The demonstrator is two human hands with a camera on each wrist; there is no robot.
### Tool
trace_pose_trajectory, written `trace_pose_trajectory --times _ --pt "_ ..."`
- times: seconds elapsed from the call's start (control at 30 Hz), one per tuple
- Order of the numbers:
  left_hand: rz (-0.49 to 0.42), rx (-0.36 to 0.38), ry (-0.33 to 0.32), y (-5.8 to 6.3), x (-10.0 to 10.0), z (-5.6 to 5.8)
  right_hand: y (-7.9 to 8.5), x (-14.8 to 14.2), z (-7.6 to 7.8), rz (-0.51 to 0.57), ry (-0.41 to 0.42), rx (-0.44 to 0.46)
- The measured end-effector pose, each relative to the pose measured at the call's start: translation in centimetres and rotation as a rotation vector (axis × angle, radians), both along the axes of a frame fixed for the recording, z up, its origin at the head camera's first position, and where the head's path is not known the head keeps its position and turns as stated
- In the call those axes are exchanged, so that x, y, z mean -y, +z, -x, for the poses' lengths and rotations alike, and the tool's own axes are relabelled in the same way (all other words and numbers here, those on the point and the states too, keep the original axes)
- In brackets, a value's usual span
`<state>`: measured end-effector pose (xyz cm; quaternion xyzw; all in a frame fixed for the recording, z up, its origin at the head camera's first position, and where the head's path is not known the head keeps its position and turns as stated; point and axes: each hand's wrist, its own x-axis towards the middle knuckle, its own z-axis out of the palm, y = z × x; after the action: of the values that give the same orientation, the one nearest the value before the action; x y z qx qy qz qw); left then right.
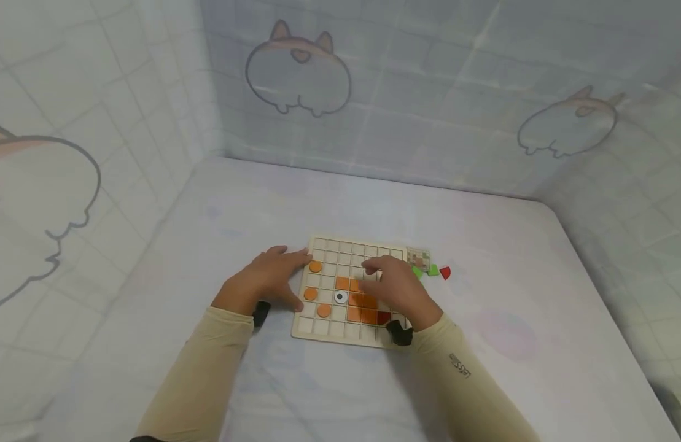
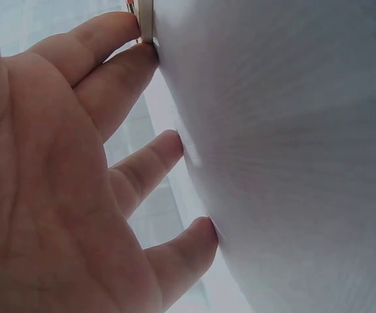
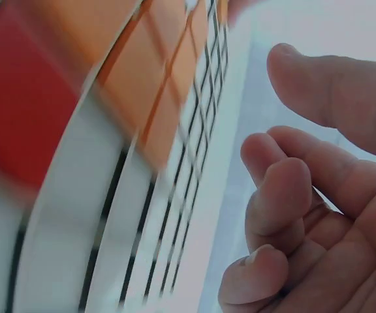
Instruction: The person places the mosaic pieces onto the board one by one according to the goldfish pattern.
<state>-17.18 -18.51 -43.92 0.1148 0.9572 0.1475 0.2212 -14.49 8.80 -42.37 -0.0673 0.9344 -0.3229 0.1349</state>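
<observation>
A wooden grid board (image 1: 318, 331) lies on the white cloth. In its left columns sit three orange discs (image 1: 310, 293), and right of them is a white disc with a dark eye dot (image 1: 341, 297). Orange tiles (image 1: 354, 314) fill several cells near the middle, with a red piece (image 1: 383, 318) beside them. My left hand (image 1: 268, 279) spreads along the board's left side; in the left wrist view its fingertips (image 2: 172, 140) touch the cloth and the board's edge. Over the board's right half hovers my right hand (image 1: 398, 285), fingers loosely bent, nothing between them in the right wrist view.
Beyond the board's right edge lies a small patterned card (image 1: 419, 258). Near it are green pieces (image 1: 433, 270) and a red wedge (image 1: 446, 272). Pale printed fabric walls (image 1: 406, 123) rise behind and on both sides of the cloth-covered surface (image 1: 511, 276).
</observation>
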Motion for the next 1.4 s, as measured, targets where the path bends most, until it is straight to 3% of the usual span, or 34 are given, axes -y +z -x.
trace_pose_trajectory --times 0.2,0.43,0.67,0.87,1.1,1.4 --pt "0.003 0.002 -0.011 0.0 0.6 0.2 -0.1 -4.6 -1.7 0.009 -0.082 -0.028" --pt "-0.008 0.007 -0.001 0.5 1.0 0.3 -0.4 -8.3 -3.6 -0.024 -0.241 0.102" --pt "-0.017 0.008 -0.002 0.8 0.9 0.9 -0.9 -10.2 -4.7 -0.070 -0.262 0.144" --pt "-0.019 0.026 0.026 0.2 1.1 0.5 -1.8 -10.3 -5.4 -0.115 -0.244 0.128" --pt "-0.036 -0.005 0.043 -0.1 1.6 0.4 -2.4 -9.0 -3.1 -0.092 -0.258 0.048" --pt "-0.039 -0.025 0.044 -1.3 1.2 0.0 -3.8 -7.5 -1.3 -0.156 -0.241 0.038"
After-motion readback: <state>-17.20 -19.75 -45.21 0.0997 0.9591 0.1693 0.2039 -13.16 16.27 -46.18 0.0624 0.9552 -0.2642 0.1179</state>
